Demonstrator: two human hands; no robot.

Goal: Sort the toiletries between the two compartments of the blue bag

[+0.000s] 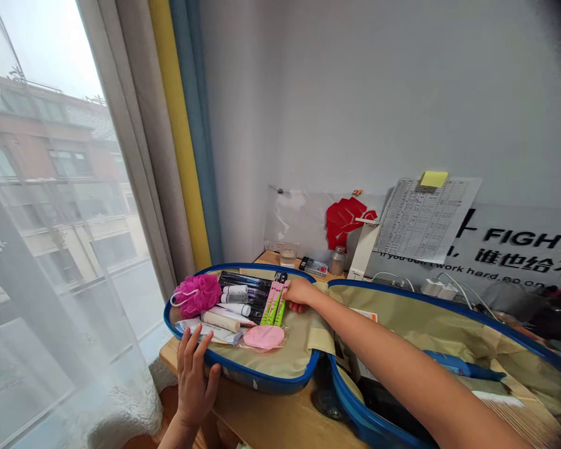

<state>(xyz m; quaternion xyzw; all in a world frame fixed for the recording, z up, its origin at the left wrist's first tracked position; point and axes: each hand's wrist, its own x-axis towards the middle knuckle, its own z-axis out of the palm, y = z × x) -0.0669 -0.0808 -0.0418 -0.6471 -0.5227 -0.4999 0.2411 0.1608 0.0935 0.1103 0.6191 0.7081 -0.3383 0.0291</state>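
Note:
A blue-rimmed suitcase (285,381) with beige lining lies open. My right hand (300,294) reaches into its left half, fingers curled at the edge of a slim pink-and-green packet (281,305). A similar packet (272,302) lies right beside that one. With fingers spread, my left hand (196,371) rests at the near left rim. Around them in the case are a magenta bath puff (200,295), a pink oval pad in clear wrap (264,337), small white-capped bottles (236,294), a beige tube (220,321) and several dark slim packs (245,280).
The suitcase's right half holds a blue bottle (462,365) and a brush-like item with pale bristles (518,408). Behind it on the wooden desk (262,415) stand a glass jar (338,260), a white lamp (363,249) and a power strip (437,288). Curtains (144,125) hang at left.

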